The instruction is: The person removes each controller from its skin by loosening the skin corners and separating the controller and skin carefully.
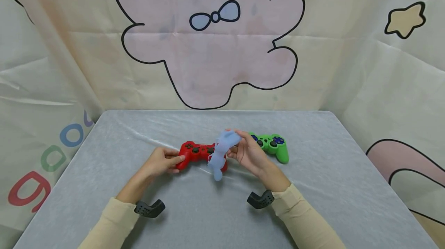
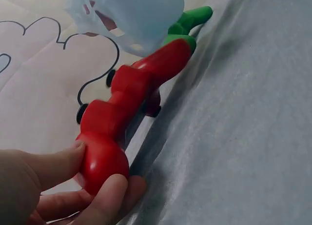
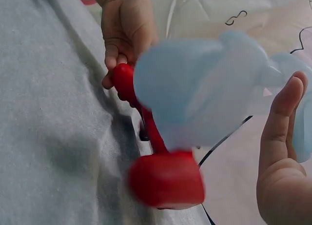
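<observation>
A red game controller (image 1: 201, 154) is held by its left grip in my left hand (image 1: 158, 163), thumb on one side and fingers on the other in the left wrist view. My right hand (image 1: 251, 155) pinches a limp, pale blue silicone controller cover (image 1: 218, 157) near its upper end. The cover (image 3: 204, 83) dangles in front of the red controller's right half and hides part of it. Openings show in the cover (image 2: 146, 15) in the left wrist view. Whether the cover touches the controller, I cannot tell.
A green game controller (image 1: 282, 151) with dark blue button areas lies behind my right hand, partly hidden by it. Grey cloth covers the table (image 1: 208, 218). A printed curtain (image 1: 320, 48) hangs around the back and sides.
</observation>
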Tool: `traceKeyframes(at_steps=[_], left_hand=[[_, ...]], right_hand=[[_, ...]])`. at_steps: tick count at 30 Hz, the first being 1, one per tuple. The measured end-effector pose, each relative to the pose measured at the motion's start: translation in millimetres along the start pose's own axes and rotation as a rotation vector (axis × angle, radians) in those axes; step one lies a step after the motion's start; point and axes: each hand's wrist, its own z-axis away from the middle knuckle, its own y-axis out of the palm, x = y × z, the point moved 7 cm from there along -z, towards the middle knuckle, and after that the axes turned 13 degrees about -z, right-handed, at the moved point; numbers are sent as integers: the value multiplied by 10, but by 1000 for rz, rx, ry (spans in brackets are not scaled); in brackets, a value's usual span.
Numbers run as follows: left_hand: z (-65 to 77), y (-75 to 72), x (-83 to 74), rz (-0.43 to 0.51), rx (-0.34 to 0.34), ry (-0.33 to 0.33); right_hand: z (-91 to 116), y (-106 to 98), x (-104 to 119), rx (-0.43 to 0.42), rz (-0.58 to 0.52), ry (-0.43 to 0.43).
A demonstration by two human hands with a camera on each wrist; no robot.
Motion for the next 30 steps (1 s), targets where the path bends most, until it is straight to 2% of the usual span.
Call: traceKeyframes(at_steps=[8, 13, 16, 20, 23, 30], left_hand=[[-11, -5, 20, 14, -52, -17], [-30, -18, 26, -3, -75, -3], [-32, -59, 25, -76, -106, 2], [-27, -111, 21, -230, -137, 11], [-24, -124, 12, -347, -136, 33], [22, -165, -4, -496, -140, 10]], right_hand=[[6, -3, 29, 25, -11, -16], [2, -6, 29, 24, -13, -9], [0, -8, 27, 20, -8, -7], [0, -1, 25, 23, -1, -8], [4, 6, 26, 29, 2, -9], [14, 24, 23, 35, 13, -7]])
